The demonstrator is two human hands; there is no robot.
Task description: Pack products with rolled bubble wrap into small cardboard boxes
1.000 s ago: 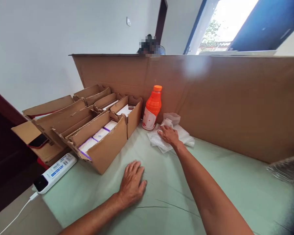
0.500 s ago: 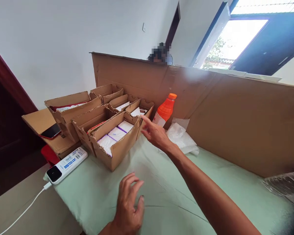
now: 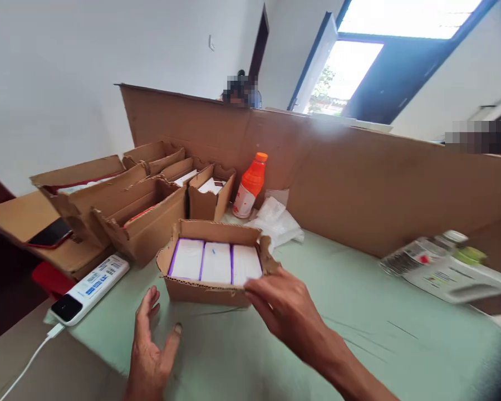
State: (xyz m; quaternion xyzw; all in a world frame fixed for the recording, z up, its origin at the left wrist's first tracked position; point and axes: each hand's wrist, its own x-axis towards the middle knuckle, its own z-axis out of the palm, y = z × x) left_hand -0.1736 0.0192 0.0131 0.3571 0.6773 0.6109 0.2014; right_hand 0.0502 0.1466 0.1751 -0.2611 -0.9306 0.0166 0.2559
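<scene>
An open cardboard box (image 3: 204, 294) sits in front of the person, toward the near side of a desk (image 3: 359, 284) with a pale green cover; whether its base rests flat or is slightly raised is hard to tell. Three white packs with purple edges (image 3: 217, 267) stand in a row inside, filling most of its length.

The right hand (image 3: 286, 298) is closed at the box's right end, fingers bent near the front corner, though the exact pinch is hidden. The left hand (image 3: 152, 345) is empty, thumb and fingers spread wide, just short of the box's near left corner.

The box looks light to moderate in weight, its load probably evenly spread. The walls seem fairly stiff but thin, with rough, cut edges that could bend or tear if pinched high; dry cardboard should give good grip. The packs look soft-cornered and loose enough to slide if the box tips. The two short ends, held low with one hand each, seem the surest hold.

Beyond stand more cardboard boxes (image 3: 162, 217), an orange bottle (image 3: 253, 181) and crumpled clear wrap (image 3: 278, 223).
</scene>
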